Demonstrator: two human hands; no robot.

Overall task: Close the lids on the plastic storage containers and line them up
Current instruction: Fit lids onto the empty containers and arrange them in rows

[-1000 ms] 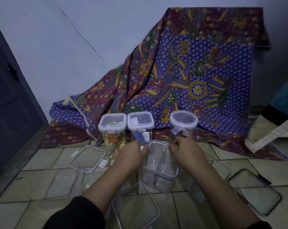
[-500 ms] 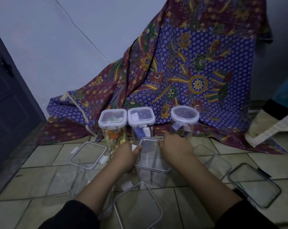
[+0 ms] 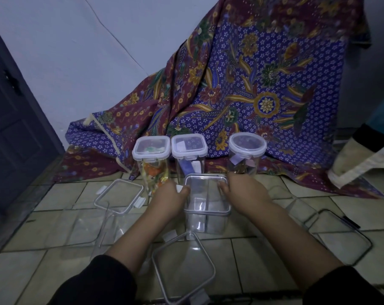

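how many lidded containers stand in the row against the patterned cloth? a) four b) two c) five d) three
d: three closed containers stand there, a square one with colourful contents, a square one beside it, and a round one set apart to the right.

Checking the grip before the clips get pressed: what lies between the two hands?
In the head view, a clear square container with its lid on top sits between the left hand and right hand, held at both sides.
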